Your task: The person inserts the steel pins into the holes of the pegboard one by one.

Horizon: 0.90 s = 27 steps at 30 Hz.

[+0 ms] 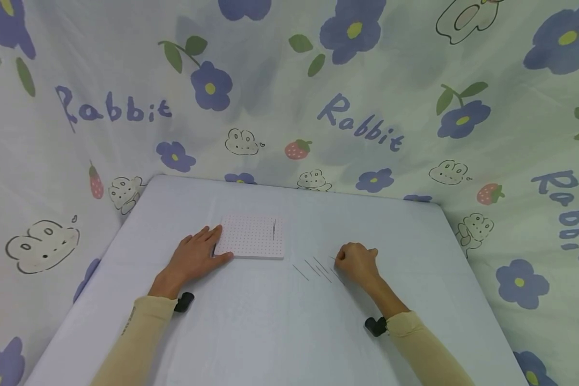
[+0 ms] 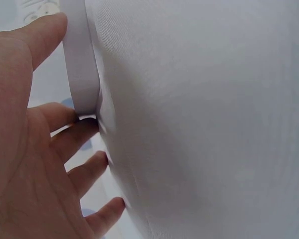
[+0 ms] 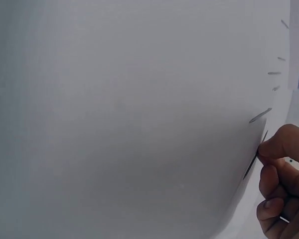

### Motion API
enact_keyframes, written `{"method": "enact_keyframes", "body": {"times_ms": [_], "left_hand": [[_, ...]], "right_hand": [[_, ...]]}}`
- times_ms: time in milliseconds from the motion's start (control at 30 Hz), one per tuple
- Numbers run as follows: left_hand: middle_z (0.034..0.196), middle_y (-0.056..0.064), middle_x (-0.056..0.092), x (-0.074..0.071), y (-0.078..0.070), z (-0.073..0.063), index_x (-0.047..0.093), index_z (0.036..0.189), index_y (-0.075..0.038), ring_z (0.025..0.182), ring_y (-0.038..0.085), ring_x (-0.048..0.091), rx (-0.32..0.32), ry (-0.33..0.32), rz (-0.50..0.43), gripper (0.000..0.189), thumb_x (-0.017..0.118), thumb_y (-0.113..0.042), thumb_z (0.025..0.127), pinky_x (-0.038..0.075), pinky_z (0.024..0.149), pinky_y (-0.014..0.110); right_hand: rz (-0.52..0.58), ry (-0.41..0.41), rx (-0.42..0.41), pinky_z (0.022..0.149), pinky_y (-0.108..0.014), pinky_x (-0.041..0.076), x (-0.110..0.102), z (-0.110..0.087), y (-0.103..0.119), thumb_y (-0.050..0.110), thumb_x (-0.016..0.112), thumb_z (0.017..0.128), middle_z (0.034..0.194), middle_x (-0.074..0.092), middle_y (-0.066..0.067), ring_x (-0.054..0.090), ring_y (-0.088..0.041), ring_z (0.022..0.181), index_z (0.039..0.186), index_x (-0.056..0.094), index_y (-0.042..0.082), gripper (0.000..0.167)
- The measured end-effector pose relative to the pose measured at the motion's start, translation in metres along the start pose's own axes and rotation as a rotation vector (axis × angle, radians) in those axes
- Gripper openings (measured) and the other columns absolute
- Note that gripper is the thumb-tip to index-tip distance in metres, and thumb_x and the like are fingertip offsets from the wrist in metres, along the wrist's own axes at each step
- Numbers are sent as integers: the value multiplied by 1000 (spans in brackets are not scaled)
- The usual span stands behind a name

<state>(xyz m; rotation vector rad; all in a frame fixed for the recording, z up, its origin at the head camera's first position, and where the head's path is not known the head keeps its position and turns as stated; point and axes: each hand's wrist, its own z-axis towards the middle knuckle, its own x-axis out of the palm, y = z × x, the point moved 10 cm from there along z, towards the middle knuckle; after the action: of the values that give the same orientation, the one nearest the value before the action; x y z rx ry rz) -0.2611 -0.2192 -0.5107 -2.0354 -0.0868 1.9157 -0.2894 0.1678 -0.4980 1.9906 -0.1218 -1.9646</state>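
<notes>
A white board with rows of small holes [image 1: 248, 241] lies on the table. My left hand [image 1: 193, 258] rests against its left side with spread fingers, the thumb at the front edge; in the left wrist view the thumb [image 2: 47, 35] and fingertips meet the board's edge [image 2: 82, 59]. Toward the board's right side, a thin dark needle [image 1: 274, 230] stands up from the holes. My right hand [image 1: 359, 262] is low over the table, and in the right wrist view its thumb and forefinger pinch a thin needle [image 3: 250, 167]. Several needles [image 1: 311, 268] lie slanted between board and right hand.
The table [image 1: 251, 321] has a white cloth surface. Behind and beside it hangs a curtain [image 1: 270, 91] printed with rabbits, flowers and strawberries. Small black cameras [image 1: 185, 302] are strapped at both wrists.
</notes>
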Motion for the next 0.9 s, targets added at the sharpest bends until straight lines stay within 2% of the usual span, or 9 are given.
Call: {"method": "enact_keyframes", "body": {"times_ms": [167,333,533,900], "left_hand": [[159,22,35,-1,-1,1,30,157,0,147,44,28,1,-1,6,94,55,-65,94,23,115,67],[159,23,35,-1,-1,1,29,157,1,147,45,28,4,-3,14,94,55,-65,95,23,115,67],[158,23,35,-1,-2,2,30,157,1,147,45,29,1,-3,17,92,57,-63,95,23,115,67],[159,22,34,0,-1,1,30,157,1,147,45,28,-8,5,8,92,57,-62,95,22,115,67]], "right_hand": [[-24,20,-8,69,-43,33,2,2,2,8,68,80,63,63,6,54,-13,60,64,71,15,18],[-38,63,-21,70,-45,34,4,4,4,8,66,80,61,60,6,52,-14,59,59,66,16,22],[-59,127,-21,74,-49,37,8,7,4,12,70,79,62,62,7,53,-14,62,62,68,17,19],[-73,151,-34,73,-49,38,13,8,5,14,74,78,68,62,4,54,-14,64,62,66,16,18]]}}
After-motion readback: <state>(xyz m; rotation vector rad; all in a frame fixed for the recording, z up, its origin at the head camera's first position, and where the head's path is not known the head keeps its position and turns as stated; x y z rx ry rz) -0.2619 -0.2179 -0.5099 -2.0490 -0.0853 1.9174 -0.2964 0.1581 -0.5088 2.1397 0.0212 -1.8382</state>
